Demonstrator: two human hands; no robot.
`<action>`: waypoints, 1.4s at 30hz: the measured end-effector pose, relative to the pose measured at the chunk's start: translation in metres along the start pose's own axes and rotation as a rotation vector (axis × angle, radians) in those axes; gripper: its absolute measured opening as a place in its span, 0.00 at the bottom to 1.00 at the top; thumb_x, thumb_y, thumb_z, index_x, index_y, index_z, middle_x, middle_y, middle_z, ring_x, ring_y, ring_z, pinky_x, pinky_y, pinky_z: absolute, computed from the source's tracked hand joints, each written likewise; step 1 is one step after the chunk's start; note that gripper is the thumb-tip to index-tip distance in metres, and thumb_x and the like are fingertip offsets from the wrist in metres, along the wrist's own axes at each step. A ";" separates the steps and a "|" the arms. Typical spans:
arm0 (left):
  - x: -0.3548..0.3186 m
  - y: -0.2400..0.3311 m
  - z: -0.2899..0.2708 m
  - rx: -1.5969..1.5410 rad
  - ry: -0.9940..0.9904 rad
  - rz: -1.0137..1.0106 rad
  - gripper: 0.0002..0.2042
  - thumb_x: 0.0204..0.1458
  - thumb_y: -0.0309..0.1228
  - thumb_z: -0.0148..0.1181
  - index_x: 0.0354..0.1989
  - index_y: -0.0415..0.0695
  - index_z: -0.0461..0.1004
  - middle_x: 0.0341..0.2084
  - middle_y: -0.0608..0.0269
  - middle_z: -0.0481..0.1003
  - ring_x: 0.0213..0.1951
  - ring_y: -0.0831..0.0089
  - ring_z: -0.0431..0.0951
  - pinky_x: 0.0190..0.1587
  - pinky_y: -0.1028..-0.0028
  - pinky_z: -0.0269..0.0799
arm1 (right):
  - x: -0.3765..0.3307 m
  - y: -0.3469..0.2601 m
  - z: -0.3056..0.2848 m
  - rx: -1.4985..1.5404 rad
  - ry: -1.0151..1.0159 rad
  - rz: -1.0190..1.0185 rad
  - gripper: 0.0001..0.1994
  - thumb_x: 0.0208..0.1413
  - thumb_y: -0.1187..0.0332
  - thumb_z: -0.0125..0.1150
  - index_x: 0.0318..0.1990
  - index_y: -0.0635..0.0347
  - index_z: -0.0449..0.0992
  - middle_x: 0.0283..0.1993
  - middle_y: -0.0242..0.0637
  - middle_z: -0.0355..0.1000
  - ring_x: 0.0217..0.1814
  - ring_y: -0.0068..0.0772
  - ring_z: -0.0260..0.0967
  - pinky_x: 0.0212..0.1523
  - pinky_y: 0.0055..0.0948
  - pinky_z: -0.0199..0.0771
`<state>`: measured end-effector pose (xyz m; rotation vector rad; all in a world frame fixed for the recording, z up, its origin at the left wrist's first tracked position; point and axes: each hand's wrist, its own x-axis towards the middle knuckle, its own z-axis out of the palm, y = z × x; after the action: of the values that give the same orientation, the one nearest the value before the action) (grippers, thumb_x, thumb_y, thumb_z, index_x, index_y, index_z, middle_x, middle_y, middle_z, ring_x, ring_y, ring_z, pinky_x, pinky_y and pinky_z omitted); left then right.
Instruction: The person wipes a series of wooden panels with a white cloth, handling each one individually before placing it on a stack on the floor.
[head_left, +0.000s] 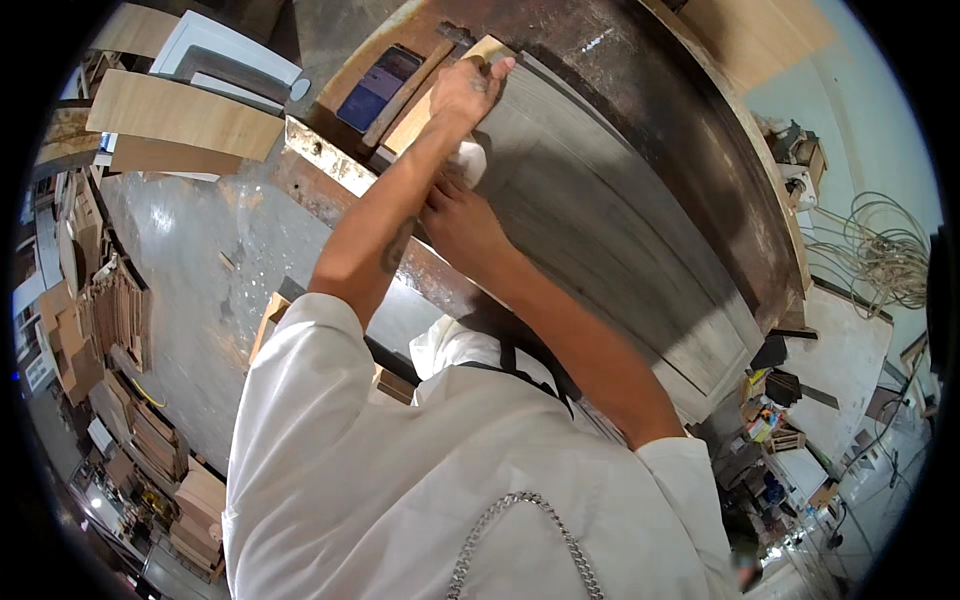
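A long grey wood-grain panel [600, 220] with a raised border lies across the workbench in front of me. At its far left end, my left hand [470, 92] rests on the corner with a finger stretched out, beside a pale wooden strip [412, 124]. My right hand [462, 225] is nearer, fingers bent at the panel's left edge and partly hidden by my left forearm. Against those fingers is a small white object [468, 160]; its kind does not show. A hammer [408, 92] and a dark blue phone [380, 86] lie left of the strip.
The rusty brown workbench [690, 110] has a raised rim at the far right. Boards [185, 110] stand at the upper left, and stacked wood pieces [115, 310] line the left side. Coiled cable [885, 255] hangs at the right, above a cluttered area of small goods [775, 410].
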<state>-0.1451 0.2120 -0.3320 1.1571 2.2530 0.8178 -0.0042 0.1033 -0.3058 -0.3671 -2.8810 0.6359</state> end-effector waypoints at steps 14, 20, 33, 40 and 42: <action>0.003 0.002 0.013 0.005 -0.018 0.054 0.34 0.52 0.64 0.46 0.35 0.38 0.77 0.35 0.41 0.76 0.43 0.44 0.74 0.46 0.56 0.69 | -0.052 -0.001 -0.008 0.079 0.161 0.039 0.19 0.45 0.75 0.57 0.49 0.66 0.72 0.58 0.42 0.64 0.61 0.41 0.62 0.63 0.38 0.62; -0.001 -0.014 0.001 -0.027 0.044 0.034 0.35 0.51 0.65 0.48 0.38 0.38 0.77 0.35 0.40 0.77 0.43 0.43 0.75 0.46 0.56 0.69 | -0.219 0.004 -0.088 0.207 0.054 1.035 0.18 0.47 0.74 0.57 0.49 0.62 0.73 0.56 0.50 0.67 0.55 0.51 0.66 0.54 0.41 0.68; 0.055 -0.070 -0.010 0.085 -0.175 0.217 0.31 0.56 0.57 0.51 0.31 0.32 0.74 0.23 0.54 0.71 0.32 0.70 0.69 0.37 0.66 0.65 | -0.647 0.199 -0.149 0.894 1.804 1.588 0.13 0.40 0.71 0.62 0.37 0.63 0.75 0.36 0.39 0.72 0.39 0.40 0.72 0.42 0.39 0.74; 0.028 -0.017 0.007 -0.035 -0.092 0.069 0.36 0.50 0.66 0.51 0.30 0.35 0.71 0.21 0.66 0.63 0.29 0.73 0.61 0.34 0.68 0.60 | -0.641 0.173 -0.165 0.965 1.362 1.686 0.16 0.44 0.71 0.61 0.43 0.66 0.75 0.38 0.39 0.77 0.35 0.34 0.75 0.38 0.31 0.75; 0.030 -0.016 0.007 -0.070 -0.160 0.062 0.37 0.50 0.66 0.51 0.33 0.35 0.73 0.25 0.62 0.67 0.32 0.71 0.64 0.38 0.68 0.62 | -0.635 0.169 -0.169 0.881 1.196 1.755 0.24 0.42 0.66 0.61 0.50 0.68 0.71 0.46 0.42 0.73 0.43 0.36 0.71 0.43 0.32 0.71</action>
<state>-0.1654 0.2319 -0.3521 1.2202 2.0521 0.7917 0.6731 0.1437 -0.2978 -2.0223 -0.4951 1.0817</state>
